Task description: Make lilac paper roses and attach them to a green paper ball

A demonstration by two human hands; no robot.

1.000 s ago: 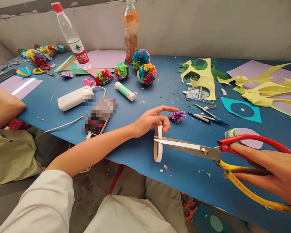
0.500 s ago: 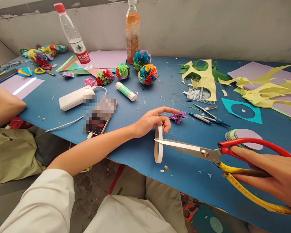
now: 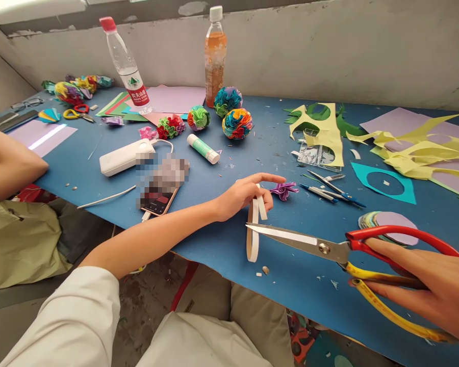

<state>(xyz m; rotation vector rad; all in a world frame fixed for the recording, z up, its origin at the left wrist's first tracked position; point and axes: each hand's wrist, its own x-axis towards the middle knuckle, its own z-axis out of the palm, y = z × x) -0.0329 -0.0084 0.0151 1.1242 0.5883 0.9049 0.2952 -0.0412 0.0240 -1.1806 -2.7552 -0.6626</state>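
Note:
My left hand (image 3: 243,198) pinches a narrow roll of white tape (image 3: 255,239), which hangs as a thin ring below the fingers. A short loose end of tape (image 3: 262,208) sticks out beside the ring. The index finger is stretched out, with its tip close to a crumpled purple paper flower (image 3: 284,190). In my right hand (image 3: 424,280) are large scissors (image 3: 329,248) with red and yellow handles. Their blades look closed, and the tips overlap the tape ring in view; whether they touch it I cannot tell.
Craft knives (image 3: 325,193), a teal paper offcut (image 3: 386,182), a stack of paper discs (image 3: 393,228) and yellow scraps (image 3: 413,148) lie to the right. Beyond are a glue stick (image 3: 202,148), paper balls (image 3: 237,124), a phone (image 3: 158,199) and bottles (image 3: 214,66). Another person's arm (image 3: 13,153) rests at left.
A loose end of tape now shows below my left fingers, beside the ring. The whole scene sits slightly lower and further right in view. Both hands keep their grips.

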